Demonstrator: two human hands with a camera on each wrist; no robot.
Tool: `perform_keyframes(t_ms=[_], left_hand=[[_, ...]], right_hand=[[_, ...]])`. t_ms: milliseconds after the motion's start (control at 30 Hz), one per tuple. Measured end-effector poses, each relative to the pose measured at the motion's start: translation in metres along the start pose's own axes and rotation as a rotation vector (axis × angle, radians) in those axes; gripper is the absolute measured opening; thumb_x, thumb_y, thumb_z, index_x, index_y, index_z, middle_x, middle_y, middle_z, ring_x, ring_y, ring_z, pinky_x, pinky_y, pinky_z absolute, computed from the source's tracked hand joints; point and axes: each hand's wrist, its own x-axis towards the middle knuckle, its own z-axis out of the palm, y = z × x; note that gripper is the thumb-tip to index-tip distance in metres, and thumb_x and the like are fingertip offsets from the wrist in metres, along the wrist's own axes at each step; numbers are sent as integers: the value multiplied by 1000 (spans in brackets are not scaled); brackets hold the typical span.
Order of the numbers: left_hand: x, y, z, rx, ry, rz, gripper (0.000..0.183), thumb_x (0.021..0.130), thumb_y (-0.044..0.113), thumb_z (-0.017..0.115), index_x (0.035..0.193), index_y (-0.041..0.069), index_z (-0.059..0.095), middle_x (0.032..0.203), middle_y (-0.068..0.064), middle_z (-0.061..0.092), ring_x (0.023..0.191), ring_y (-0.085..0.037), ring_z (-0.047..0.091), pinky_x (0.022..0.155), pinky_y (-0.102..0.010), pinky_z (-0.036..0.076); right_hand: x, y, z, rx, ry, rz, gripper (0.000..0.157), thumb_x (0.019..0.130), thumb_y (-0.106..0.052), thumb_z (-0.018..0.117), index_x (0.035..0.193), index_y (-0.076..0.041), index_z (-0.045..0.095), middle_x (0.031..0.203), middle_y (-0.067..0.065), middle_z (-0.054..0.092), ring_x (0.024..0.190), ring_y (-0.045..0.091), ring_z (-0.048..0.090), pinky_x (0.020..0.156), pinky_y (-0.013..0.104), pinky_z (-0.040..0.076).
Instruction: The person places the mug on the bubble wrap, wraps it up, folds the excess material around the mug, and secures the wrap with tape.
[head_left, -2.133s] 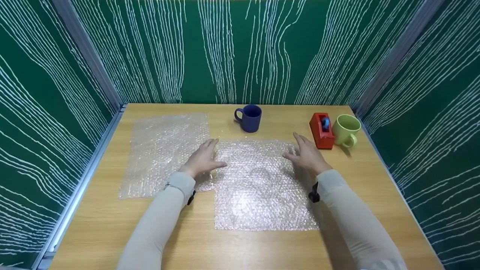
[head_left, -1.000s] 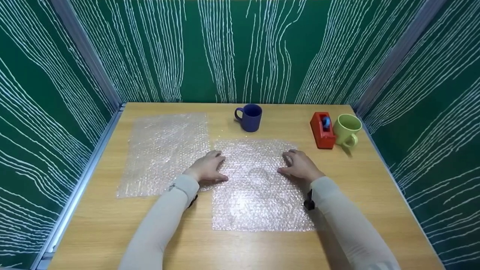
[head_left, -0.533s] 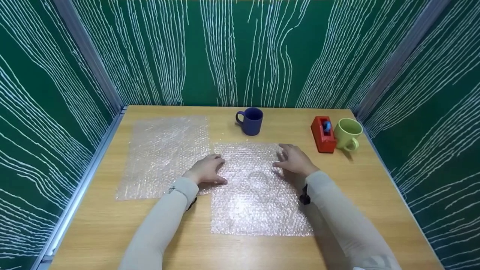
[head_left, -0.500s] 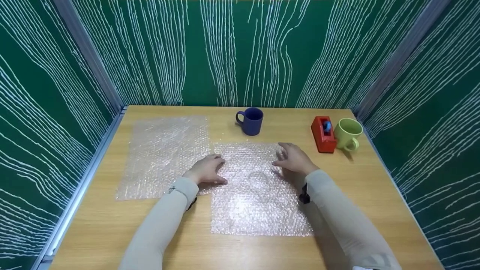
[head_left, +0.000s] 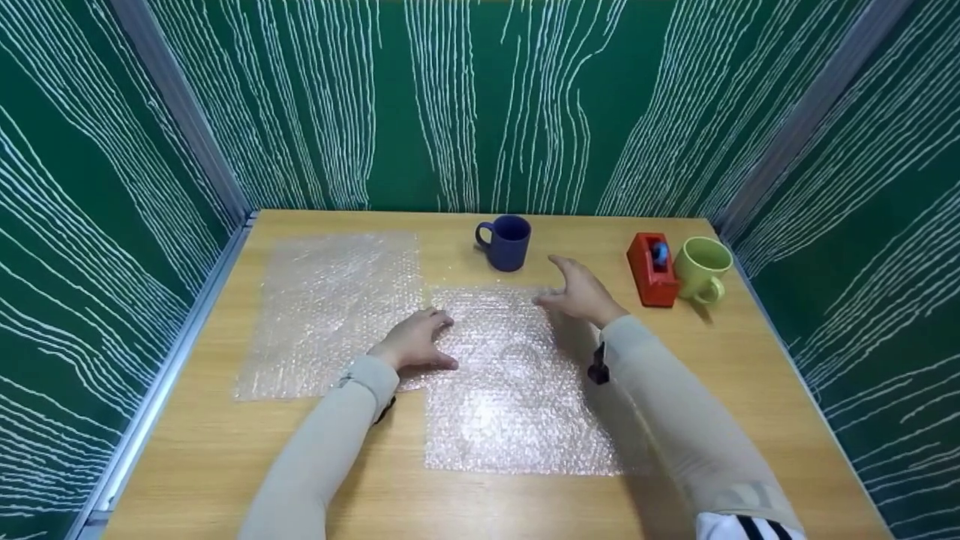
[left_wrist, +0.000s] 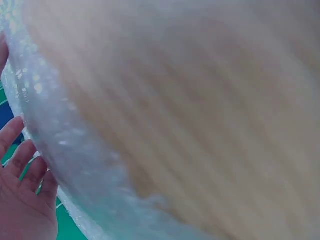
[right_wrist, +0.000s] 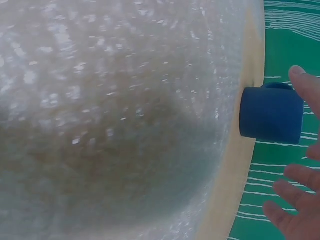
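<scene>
Two clear bubble wrap sheets lie flat in the head view, one sheet (head_left: 517, 390) at the middle and another sheet (head_left: 330, 307) to its left, overlapping slightly. My left hand (head_left: 414, 341) is over the left edge of the middle sheet, fingers spread and relaxed, holding nothing. My right hand (head_left: 585, 292) is above the far right corner of that sheet, thumb and fingers apart. Just beyond its fingertips a dark blue mug (head_left: 509, 244) stands upright, handle to the left. In the right wrist view the blue mug (right_wrist: 272, 115) appears beside the spread fingers (right_wrist: 295, 192).
A red tape dispenser (head_left: 651, 270) with a blue roll stands at the right, close beside a light green mug (head_left: 702, 270). Green walls with white lines border the wooden table (head_left: 375, 480) at the back and both sides.
My right hand has moved from the middle sheet's right edge forward and left toward the blue mug. The left hand drew back slightly, then stayed still. The mugs and tape dispenser stay put.
</scene>
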Motion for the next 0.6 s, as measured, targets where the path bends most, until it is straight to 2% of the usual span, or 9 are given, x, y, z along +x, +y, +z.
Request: perform_keyframes(t_ms=[167, 467, 600], left_hand=[[2, 1, 0, -18, -28, -35, 93, 80, 49, 95, 157, 14, 56, 172, -16, 43, 160, -40, 39, 133, -51, 33], [3, 0, 0, 6, -15, -15, 94, 79, 49, 96, 157, 14, 56, 169, -18, 46, 158, -40, 42, 133, -52, 34], [2, -3, 3, 8, -3, 1, 92, 78, 48, 97, 154, 14, 58, 166, -18, 49, 155, -41, 46, 131, -52, 37]], right_hand=[[11, -10, -3, -7, 22, -19, 100, 93, -38, 86, 170, -5, 32, 175, 24, 32, 163, 45, 31, 133, 62, 28], [32, -25, -10, 37, 60, -13, 101, 92, -35, 88, 170, -5, 31, 176, 24, 32, 163, 45, 29, 134, 61, 28], [39, -26, -8, 93, 87, 25, 101, 93, -36, 87, 171, -7, 30, 177, 22, 30, 164, 43, 28, 134, 60, 28]])
